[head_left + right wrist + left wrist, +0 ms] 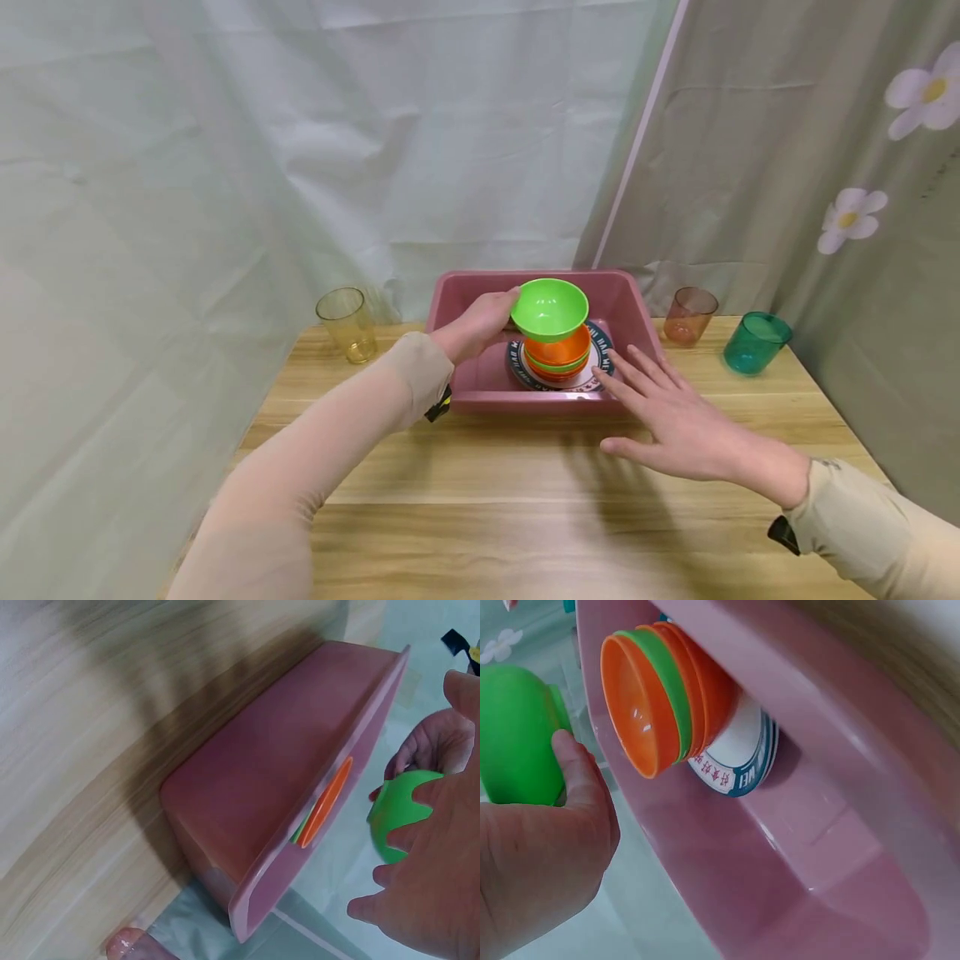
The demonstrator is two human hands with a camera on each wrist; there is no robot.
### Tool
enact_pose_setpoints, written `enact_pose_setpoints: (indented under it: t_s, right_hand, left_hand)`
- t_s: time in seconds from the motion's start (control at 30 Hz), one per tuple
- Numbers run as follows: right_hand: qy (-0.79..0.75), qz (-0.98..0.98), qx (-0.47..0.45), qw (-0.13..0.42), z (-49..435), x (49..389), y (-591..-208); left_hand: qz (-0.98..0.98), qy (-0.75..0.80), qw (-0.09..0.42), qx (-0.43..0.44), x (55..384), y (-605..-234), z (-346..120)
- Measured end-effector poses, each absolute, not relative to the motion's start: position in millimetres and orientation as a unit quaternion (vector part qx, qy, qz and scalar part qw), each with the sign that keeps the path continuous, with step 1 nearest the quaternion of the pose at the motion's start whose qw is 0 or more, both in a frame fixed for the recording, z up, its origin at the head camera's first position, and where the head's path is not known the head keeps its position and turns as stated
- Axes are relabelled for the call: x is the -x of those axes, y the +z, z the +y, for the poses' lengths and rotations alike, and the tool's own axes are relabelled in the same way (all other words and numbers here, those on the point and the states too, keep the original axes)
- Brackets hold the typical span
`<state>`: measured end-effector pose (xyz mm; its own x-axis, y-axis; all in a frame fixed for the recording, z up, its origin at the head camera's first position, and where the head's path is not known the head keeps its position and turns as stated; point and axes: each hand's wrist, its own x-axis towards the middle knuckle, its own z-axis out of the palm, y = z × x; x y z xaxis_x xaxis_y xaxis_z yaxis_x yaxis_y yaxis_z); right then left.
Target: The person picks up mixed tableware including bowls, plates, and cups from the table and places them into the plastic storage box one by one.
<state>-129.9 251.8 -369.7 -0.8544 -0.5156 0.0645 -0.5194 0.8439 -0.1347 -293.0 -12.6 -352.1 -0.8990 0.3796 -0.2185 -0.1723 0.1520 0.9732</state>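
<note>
In the head view my left hand [483, 323] grips a green bowl [551, 310] by its left side, above a stack of bowls. That stack of orange and green bowls [557, 354] stands on white plates with a dark lettered rim [517, 367], inside a pink basin [562, 404]. In the left wrist view the thumb lies along the wall of the held green bowl [514, 739], clear of the stacked orange bowl [634, 709]. My right hand [671, 412], fingers spread and holding nothing, hovers by the basin's front right edge.
A yellow cup [348, 327] stands left of the basin. On its right are a reddish cup [688, 317] and a teal cup [756, 343]. The wooden table [465, 517] meets hanging curtains [480, 150] behind the basin and a flowered curtain at the right.
</note>
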Motion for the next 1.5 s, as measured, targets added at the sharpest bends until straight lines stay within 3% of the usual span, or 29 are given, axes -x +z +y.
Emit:
enact_pose_setpoints:
  t_s: [0.4,0.7,1.27,1.5]
  right_hand:
    - [0.093,-0.962,-0.258,0.000,252.7,129.9,-376.0]
    - [0.097,-0.962,-0.254,0.002,254.5,128.6,-378.8]
    - [0.089,-0.958,-0.274,0.013,252.4,125.5,-387.1]
    - [0.089,-0.957,-0.274,0.016,252.3,125.6,-388.5]
  left_hand:
    - [0.773,0.596,0.211,-0.055,311.2,-354.6,3.0]
    - [0.816,0.547,0.173,-0.077,318.0,-367.4,5.8]
    - [0.881,0.443,0.151,-0.071,324.7,-381.3,11.0]
    - [0.891,0.415,0.173,-0.056,330.6,-380.5,12.4]
